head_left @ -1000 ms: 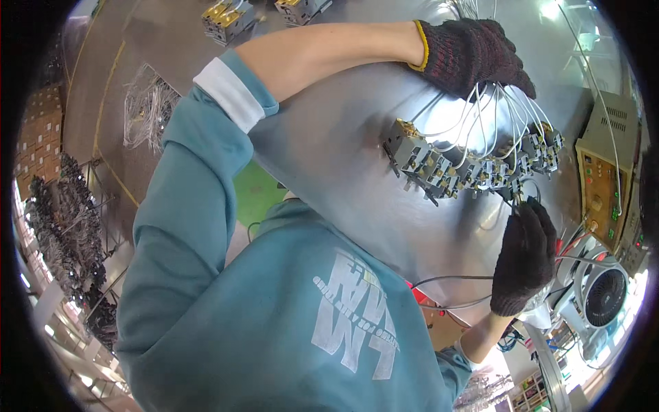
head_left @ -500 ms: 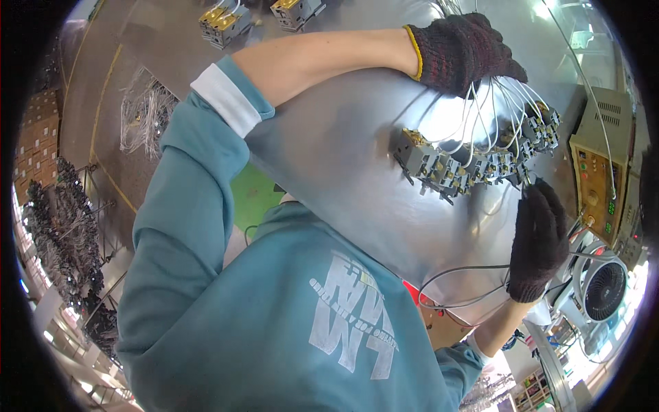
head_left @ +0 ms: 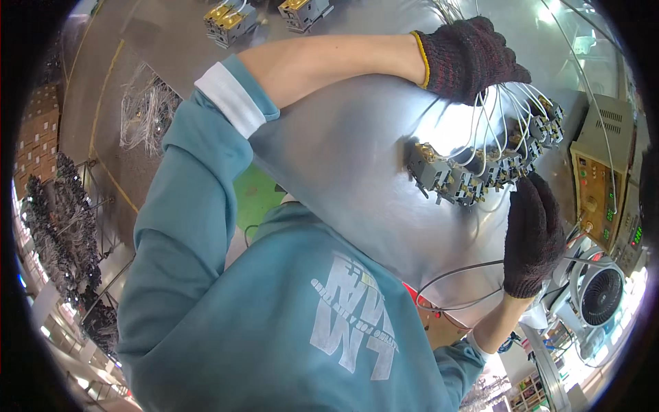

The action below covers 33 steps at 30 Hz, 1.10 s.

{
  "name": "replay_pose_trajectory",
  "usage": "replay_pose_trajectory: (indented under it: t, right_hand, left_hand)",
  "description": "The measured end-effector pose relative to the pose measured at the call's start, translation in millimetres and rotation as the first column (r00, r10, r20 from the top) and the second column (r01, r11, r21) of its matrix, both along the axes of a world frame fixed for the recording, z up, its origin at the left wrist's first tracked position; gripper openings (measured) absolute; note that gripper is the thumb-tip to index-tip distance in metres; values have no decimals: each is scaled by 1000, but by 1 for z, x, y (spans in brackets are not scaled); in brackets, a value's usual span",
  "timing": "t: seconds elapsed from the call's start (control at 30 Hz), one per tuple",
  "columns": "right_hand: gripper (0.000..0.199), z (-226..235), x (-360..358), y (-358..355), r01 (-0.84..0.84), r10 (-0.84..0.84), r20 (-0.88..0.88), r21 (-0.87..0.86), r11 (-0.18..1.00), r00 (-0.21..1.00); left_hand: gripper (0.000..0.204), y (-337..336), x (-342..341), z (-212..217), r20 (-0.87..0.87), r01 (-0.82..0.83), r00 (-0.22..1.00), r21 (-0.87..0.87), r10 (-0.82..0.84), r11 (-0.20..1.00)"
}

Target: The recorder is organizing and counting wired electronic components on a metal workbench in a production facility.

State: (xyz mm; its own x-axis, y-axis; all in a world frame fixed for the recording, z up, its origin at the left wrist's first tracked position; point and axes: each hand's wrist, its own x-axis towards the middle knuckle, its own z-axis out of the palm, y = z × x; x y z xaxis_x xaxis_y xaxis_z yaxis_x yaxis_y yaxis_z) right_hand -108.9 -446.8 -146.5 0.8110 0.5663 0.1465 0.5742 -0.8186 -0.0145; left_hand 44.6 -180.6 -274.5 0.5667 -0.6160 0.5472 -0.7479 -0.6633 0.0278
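Note:
A curved row of small grey box-shaped electrical parts (head_left: 431, 169) with brassy metal tops stands on the metal table, white wires (head_left: 486, 123) rising from them. My left hand (head_left: 473, 60), in a dark knitted glove with a yellow cuff edge, reaches across the far side and is closed round those wires. Just below the near right side of the row is my right hand (head_left: 534, 237), gloved too. Its fingers are pressed together, with the tips against or very close to the parts. Whatever it pinches is hidden by the glove.
An instrument box (head_left: 596, 175) with green lit digits stands at the right, near a small fan (head_left: 601, 294). A dark cable (head_left: 439, 280) loops by my right hand. More grey parts (head_left: 230, 26) lie at the far left of the metal table (head_left: 350, 178).
The row of parts has shifted slightly right and nearer to me. My left hand has moved a little right with the wires; my right fingertips have moved slightly up and left.

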Motion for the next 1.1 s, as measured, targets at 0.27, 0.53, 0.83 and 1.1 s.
replay_pose_trajectory:
  t: [0.27,0.53,0.83,1.1]
  right_hand:
    - [28,-6,-7,5,136,-122,-77,227,964,990]
    - [29,4,-4,16,13,-12,-23,62,998,1000]
    - [30,-3,-14,14,29,-27,-45,40,999,999]
    - [29,-14,-37,27,158,-151,-49,256,954,987]
  left_hand:
    - [63,0,-8,6,-43,-86,995,75,89,993]
    - [62,0,-5,1,5,-44,999,12,44,999]
    - [59,-1,-10,1,-8,-104,995,6,104,995]
    - [56,-1,-13,6,-9,-114,993,34,115,993]
